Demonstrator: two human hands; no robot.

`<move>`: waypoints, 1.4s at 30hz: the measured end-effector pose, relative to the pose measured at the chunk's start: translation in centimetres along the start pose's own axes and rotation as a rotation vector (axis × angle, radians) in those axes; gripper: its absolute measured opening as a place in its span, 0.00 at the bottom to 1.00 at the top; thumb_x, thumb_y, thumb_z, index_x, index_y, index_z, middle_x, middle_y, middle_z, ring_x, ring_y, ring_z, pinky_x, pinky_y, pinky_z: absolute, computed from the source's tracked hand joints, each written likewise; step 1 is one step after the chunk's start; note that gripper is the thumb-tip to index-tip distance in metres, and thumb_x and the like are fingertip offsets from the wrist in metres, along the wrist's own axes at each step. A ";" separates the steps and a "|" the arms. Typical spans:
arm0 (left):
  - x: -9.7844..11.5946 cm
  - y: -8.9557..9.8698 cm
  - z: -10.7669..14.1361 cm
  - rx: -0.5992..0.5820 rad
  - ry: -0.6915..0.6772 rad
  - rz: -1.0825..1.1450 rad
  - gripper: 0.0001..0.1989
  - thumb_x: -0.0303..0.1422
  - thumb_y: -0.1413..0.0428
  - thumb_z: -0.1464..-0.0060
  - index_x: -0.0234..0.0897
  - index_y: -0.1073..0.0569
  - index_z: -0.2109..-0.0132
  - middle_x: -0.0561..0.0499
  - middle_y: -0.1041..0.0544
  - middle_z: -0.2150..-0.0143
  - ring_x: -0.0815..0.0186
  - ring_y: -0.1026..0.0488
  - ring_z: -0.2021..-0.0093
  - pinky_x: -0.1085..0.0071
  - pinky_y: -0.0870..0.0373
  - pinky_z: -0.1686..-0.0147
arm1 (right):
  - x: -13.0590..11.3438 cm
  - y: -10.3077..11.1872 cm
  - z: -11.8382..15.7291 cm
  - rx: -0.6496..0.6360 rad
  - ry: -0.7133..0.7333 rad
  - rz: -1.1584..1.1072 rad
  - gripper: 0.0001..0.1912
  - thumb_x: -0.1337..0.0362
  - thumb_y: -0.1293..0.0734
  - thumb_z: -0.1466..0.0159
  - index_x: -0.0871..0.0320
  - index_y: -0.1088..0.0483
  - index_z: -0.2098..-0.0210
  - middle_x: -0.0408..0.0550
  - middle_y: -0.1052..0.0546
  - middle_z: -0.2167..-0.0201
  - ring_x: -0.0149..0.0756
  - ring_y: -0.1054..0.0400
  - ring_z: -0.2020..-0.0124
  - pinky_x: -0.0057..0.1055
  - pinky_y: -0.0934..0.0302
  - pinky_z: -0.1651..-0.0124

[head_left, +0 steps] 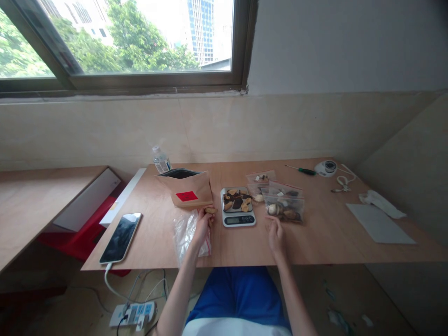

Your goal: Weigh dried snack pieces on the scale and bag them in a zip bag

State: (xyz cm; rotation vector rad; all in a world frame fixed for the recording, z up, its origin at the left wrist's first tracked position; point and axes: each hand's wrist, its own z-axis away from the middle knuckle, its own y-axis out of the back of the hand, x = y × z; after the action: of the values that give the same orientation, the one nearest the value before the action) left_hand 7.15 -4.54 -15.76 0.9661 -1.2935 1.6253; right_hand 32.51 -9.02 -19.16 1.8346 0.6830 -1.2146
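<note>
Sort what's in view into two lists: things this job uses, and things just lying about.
Likely in use:
digital scale
dried slices
brown piece in left hand
kraft pouch
clear zip bag
filled zip bags

Likely just lying about:
smartphone
water bottle
green-handled screwdriver
dome camera
white sheet

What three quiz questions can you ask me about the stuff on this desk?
1. What lies on the small scale?
A) a phone
B) brown and black pieces
C) a screwdriver

2. True or false: the brown pouch with the red label has its top open.

3. Fill in the blank: the ___ hand holds a light brown piece.

Key: 1. B. 2. True. 3. Left; the left hand has it, beside the scale.
</note>
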 end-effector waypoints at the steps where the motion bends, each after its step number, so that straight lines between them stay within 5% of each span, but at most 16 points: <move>1: 0.0 0.0 -0.1 0.022 -0.014 -0.047 0.09 0.26 0.46 0.56 0.38 0.30 0.64 0.54 0.30 0.73 0.72 0.36 0.76 0.76 0.43 0.77 | 0.1 0.0 0.0 -0.002 -0.004 -0.004 0.20 0.55 0.49 0.38 0.61 0.31 0.62 0.46 0.29 0.78 0.32 0.42 0.82 0.28 0.45 0.76; 6: -0.5 -0.1 -0.8 0.118 -0.140 -0.375 0.12 0.28 0.50 0.53 0.38 0.34 0.58 0.52 0.30 0.64 0.67 0.32 0.66 0.72 0.36 0.66 | 0.6 -0.2 -0.1 0.006 -0.012 -0.021 0.19 0.55 0.48 0.38 0.60 0.32 0.62 0.53 0.26 0.66 0.36 0.35 0.71 0.30 0.41 0.68; 11: -1.5 -0.5 -2.1 0.170 -0.382 -0.840 0.13 0.26 0.55 0.50 0.36 0.35 0.56 0.45 0.32 0.54 0.60 0.37 0.49 0.62 0.43 0.48 | 0.5 -0.2 -0.1 -0.010 -0.029 -0.008 0.20 0.55 0.48 0.38 0.60 0.32 0.61 0.50 0.26 0.70 0.34 0.37 0.76 0.29 0.43 0.71; 16: -1.9 -0.9 -2.1 0.247 -0.297 -1.336 0.14 0.27 0.55 0.48 0.30 0.34 0.54 0.37 0.33 0.56 0.52 0.37 0.54 0.55 0.40 0.55 | 0.4 -0.3 -0.1 0.022 0.027 0.000 0.20 0.52 0.47 0.38 0.60 0.32 0.61 0.52 0.26 0.68 0.37 0.34 0.71 0.31 0.41 0.67; 20: -1.6 -0.7 -1.4 0.263 -0.276 -1.512 0.16 0.29 0.56 0.46 0.27 0.34 0.52 0.34 0.34 0.53 0.49 0.37 0.55 0.54 0.40 0.58 | 0.4 -0.4 -0.1 0.056 0.096 0.069 0.18 0.54 0.44 0.38 0.61 0.34 0.59 0.53 0.27 0.66 0.38 0.34 0.68 0.33 0.40 0.65; 30: 0.5 -0.3 0.5 0.250 -0.583 -1.345 0.14 0.27 0.56 0.45 0.35 0.32 0.53 0.40 0.34 0.49 0.54 0.39 0.49 0.56 0.46 0.49 | -0.9 -1.0 -0.5 0.279 0.310 0.524 0.13 0.64 0.43 0.38 0.60 0.29 0.62 0.55 0.34 0.63 0.45 0.40 0.60 0.40 0.45 0.57; 35: 1.5 0.9 2.8 0.248 -0.550 -1.205 0.12 0.30 0.57 0.43 0.38 0.31 0.57 0.43 0.32 0.54 0.55 0.37 0.52 0.56 0.44 0.52 | -2.8 -2.6 -2.1 0.065 0.478 0.575 0.20 0.71 0.44 0.39 0.54 0.31 0.51 0.53 0.35 0.57 0.41 0.41 0.58 0.39 0.46 0.55; 42: 0.9 3.3 5.3 0.233 -0.574 -1.114 0.12 0.30 0.57 0.44 0.38 0.30 0.59 0.44 0.32 0.54 0.57 0.36 0.52 0.56 0.43 0.52 | -4.2 -4.7 -3.6 -0.129 0.452 0.729 0.21 0.73 0.42 0.41 0.47 0.30 0.52 0.53 0.36 0.51 0.45 0.43 0.56 0.40 0.48 0.57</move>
State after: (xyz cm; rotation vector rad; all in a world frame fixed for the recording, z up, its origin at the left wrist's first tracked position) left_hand 4.11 -10.05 -15.15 1.9307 -0.6176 0.6269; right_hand 28.92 -3.50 -16.11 1.9991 0.2587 -0.2801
